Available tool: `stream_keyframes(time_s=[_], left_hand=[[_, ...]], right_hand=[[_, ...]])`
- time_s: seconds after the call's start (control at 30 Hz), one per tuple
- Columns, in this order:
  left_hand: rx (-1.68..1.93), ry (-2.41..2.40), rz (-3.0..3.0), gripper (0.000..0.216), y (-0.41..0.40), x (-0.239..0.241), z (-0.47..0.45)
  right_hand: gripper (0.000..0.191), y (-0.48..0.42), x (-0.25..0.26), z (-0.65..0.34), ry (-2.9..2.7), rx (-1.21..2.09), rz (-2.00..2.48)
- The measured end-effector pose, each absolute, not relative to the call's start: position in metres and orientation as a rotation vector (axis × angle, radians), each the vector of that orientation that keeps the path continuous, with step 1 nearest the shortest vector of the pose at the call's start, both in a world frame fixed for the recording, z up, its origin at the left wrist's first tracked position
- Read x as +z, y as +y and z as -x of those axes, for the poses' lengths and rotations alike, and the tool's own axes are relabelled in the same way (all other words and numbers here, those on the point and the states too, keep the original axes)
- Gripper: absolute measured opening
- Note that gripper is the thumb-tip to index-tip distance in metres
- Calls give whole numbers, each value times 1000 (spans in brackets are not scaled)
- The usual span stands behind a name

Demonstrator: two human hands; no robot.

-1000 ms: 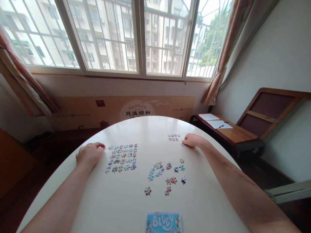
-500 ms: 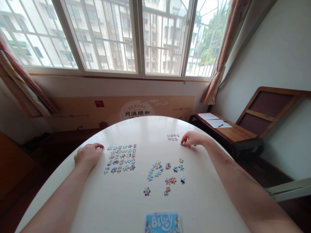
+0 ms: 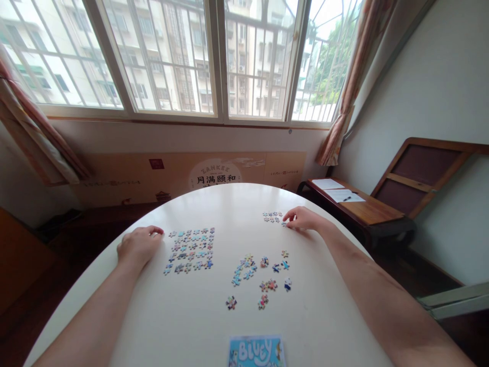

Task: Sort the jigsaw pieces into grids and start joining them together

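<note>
At the far right of the round white table, my right hand (image 3: 301, 219) has its thumb and fingertips closed about a small jigsaw puzzle piece (image 3: 284, 224). This piece is on the tabletop, close to the end of two short rows of puzzle pieces (image 3: 272, 220). My left hand (image 3: 139, 243) rests on the table with loosely bent fingers and holds nothing. Just right of it lie several neat rows of puzzle pieces (image 3: 194, 255). Loose pieces, some overlapping in a pile (image 3: 246, 267), are scattered near the middle.
A blue box or card marked "BLUEY" (image 3: 256, 350) lies at the near edge of view on the white table (image 3: 171, 316). Beyond the table's right side, a low wooden bench (image 3: 367, 204) bears papers (image 3: 344, 195) and a pen. Barred windows are ahead.
My right hand has shifted slightly, bringing the puzzle piece a little up and left toward the short rows. My left hand has stayed put.
</note>
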State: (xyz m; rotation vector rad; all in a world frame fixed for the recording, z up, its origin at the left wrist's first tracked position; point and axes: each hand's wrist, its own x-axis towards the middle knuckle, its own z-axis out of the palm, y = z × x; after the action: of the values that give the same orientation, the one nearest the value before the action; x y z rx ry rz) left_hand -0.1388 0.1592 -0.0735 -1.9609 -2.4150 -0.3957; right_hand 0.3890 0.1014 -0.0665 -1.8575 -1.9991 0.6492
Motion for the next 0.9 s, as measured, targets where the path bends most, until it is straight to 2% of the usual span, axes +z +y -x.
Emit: stream_keyframes(time_s=[0.13,0.3,0.5,0.9], left_hand=[[-405,-2419,1961,36,159,-73,139],[-389,-2431,1956,35,159,-72,136],[-411,-2419,1958,35,159,-73,139],[-439,-2407,1976,35,158,-73,137]], right_hand=[[24,101,-67,-389,-2001,664,1867],[21,102,-70,-389,-1976,532,1890],[22,105,-76,-388,-1960,382,1875],[20,111,-87,-386,-1982,290,1823]])
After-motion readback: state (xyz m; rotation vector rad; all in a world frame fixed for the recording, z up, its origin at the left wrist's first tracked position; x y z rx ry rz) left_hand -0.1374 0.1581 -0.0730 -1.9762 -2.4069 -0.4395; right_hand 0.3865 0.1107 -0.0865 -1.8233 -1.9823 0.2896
